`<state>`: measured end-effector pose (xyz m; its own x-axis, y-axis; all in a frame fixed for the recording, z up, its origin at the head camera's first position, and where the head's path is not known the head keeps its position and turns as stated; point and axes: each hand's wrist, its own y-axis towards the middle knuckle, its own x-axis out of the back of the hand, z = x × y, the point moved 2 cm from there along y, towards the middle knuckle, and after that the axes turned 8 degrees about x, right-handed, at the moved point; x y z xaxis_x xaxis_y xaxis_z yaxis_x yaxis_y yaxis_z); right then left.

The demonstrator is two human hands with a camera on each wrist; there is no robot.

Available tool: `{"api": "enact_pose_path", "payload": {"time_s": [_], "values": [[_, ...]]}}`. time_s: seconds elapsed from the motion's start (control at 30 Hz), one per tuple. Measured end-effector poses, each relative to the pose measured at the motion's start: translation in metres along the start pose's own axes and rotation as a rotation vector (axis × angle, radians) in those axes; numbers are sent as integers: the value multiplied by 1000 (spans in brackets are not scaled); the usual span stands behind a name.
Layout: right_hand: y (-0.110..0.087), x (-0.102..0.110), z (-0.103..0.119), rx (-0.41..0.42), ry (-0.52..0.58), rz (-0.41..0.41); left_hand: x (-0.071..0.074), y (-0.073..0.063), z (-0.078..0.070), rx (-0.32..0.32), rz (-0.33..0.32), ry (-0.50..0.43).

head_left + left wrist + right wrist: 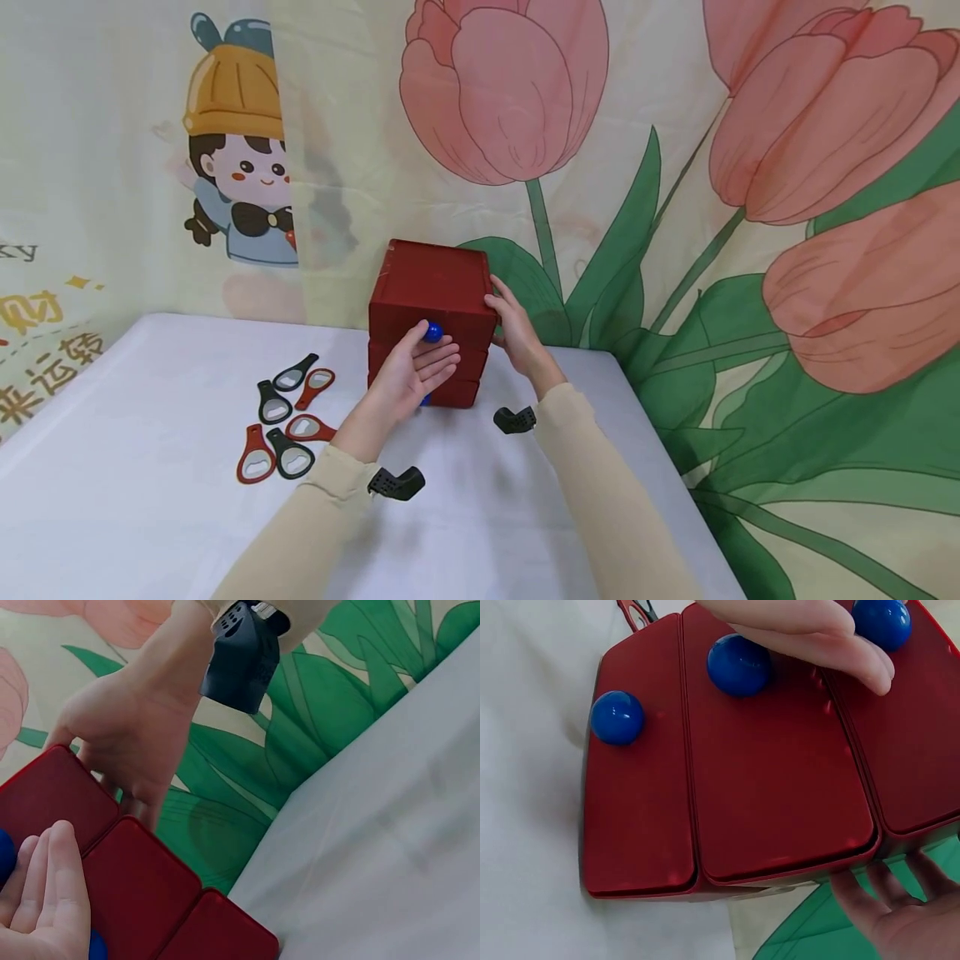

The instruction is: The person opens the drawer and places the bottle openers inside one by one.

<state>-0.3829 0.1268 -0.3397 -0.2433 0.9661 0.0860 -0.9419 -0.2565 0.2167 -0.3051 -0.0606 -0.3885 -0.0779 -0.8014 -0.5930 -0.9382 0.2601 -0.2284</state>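
Drawer box [431,321]: a dark red box with three stacked drawers, standing on the white table [150,517] near its far edge, close to the flowered backdrop [750,208]. In the right wrist view the three drawer fronts lie side by side, all closed flush.

Knobs: each drawer front bears one round blue knob. The top knob [432,332] shows between the fingers of the left hand; the middle knob [739,664] and the bottom knob [616,717] are plain in the right wrist view.

Left hand [411,371]: held palm up in front of the box, thumb and fingers curled about the top knob. The thumb lies on one side of the knob and the fingers on the other. Whether they press on it firmly cannot be told.

Right hand [516,329]: laid flat against the right side wall of the box at the level of the top drawer, fingers straight and slightly spread, holding nothing. In the right wrist view its fingertips [870,892] reach the box's edge.

Bottle openers [288,417]: six flat openers, some red and some black, lying loose on the table to the left of the box, well apart from both hands.

Wrist cameras: a small black unit on the left wrist [396,482] and another on the right wrist [514,419].

Sleeves: both forearms are in beige sleeves [600,500].
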Motion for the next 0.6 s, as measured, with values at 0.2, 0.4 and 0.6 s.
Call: {"api": "enact_pose_path", "payload": {"time_s": [0.2,0.4,0.6], "values": [[1,1,-1,-11,-1,-32,1,1,-4,16,-18,16],[3,0,0,-11,-1,-67,2,1,-9,49,-25,23],[2,-1,0,-19,0,-80,2,1,-9,55,-28,19]]}}
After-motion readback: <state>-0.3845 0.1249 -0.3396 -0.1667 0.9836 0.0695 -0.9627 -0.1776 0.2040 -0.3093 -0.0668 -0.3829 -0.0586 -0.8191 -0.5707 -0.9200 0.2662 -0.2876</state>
